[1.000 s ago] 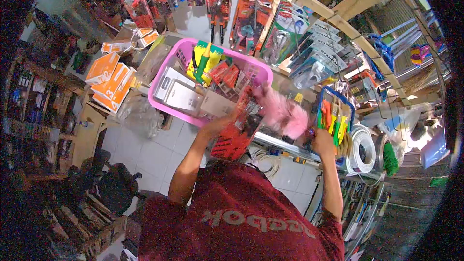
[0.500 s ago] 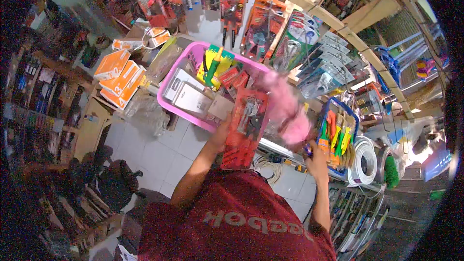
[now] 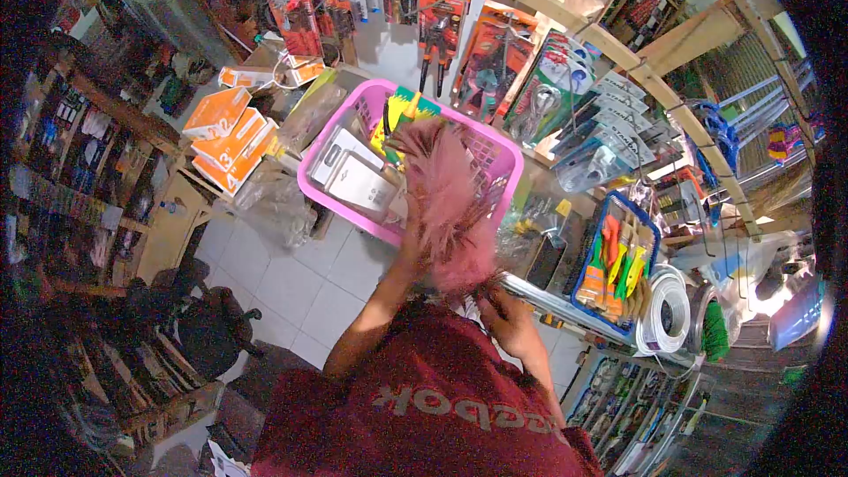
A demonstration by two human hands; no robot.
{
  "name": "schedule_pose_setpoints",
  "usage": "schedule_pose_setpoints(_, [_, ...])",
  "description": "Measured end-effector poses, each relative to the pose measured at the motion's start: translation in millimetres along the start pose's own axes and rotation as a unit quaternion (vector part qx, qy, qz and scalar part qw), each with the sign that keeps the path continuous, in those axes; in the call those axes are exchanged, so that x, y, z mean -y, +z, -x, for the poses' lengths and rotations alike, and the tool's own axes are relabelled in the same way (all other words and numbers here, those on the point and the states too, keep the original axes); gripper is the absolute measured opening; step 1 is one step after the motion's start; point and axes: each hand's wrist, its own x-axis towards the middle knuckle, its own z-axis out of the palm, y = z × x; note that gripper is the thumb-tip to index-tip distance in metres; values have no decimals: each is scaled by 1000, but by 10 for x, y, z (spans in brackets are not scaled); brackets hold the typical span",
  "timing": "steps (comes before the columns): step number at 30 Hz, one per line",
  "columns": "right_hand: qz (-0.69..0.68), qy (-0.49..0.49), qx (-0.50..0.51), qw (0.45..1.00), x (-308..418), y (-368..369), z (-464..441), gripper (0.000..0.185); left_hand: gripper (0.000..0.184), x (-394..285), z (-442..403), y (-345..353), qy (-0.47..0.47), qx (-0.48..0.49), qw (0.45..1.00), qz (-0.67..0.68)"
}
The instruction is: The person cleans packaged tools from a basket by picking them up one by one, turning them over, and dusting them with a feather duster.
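Observation:
A fluffy pink feather duster spans the space in front of my chest. My right hand is closed round its lower end, where the handle is largely hidden. My left hand is raised just left of the duster, its fingers partly covered by the feathers. The red blister pack of tools it held a moment ago is hidden behind the duster. Beyond both hands is a pink plastic basket, with white boxed goods and a yellow-and-green packaged item in it.
Orange boxes stand left of the basket. On the right are a blue-rimmed basket of paintbrushes and a white cable coil. Packaged tools hang from a wooden rail above. A black chair stands lower left.
My right hand has swung the feather duster leftward, from beside the basket to across the red pack, which it now covers. My left hand stays in nearly the same place.

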Motion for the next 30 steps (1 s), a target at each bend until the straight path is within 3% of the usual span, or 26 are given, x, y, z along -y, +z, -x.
schedule_pose_setpoints(4, [44, 31, 85, 995, 77, -124, 73, 32, 55, -157, -61, -51, 68, 10, 998, 9])
schedule_pose_setpoints(7, [-34, 28, 101, 994, -79, -56, 113, 40, 54, -226, -85, -23, 96, 14, 995, 2])
schedule_pose_setpoints(11, [12, 28, 103, 994, -68, -45, 21, 40, 61, -152, -4, 18, 97, 0, 995, -30])
schedule_pose_setpoints(16, [34, -29, 128, 991, -41, -69, 70, 36, 69, -282, 24, -102, 141, 99, 978, -118])
schedule_pose_setpoints(18, [22, 52, 167, 984, -52, -231, 112, 34, 73, -354, 35, -123, 174, 100, 965, -167])
schedule_pose_setpoints(19, [16, 92, 187, 978, -50, -274, 118, 33, 73, -356, 71, -111, 193, 38, 954, -227])
schedule_pose_setpoints(21, [25, 81, 170, 982, -40, -247, 76, 32, 72, -360, 133, -62, 206, -92, 911, -344])
schedule_pose_setpoints(23, [31, 21, 130, 991, -130, -144, 38, 30, 71, -101, 28, 401, 205, -255, 927, -186])
schedule_pose_setpoints(25, [38, -91, 70, 993, -355, 40, -45, 29, 72, -133, 23, 247, 196, -126, 958, -168])
schedule_pose_setpoints(26, [34, -53, 96, 993, -353, 30, -18, 31, 72, -170, 20, 176, 191, -60, 967, -158])
schedule_pose_setpoints(29, [22, 17, 163, 986, -347, -93, 63, 34, 76, -296, -72, 351, 310, -183, 883, -302])
schedule_pose_setpoints(30, [17, 12, 174, 985, -414, -183, 112, 33, 76, -393, 15, 321, 261, -231, 908, -233])
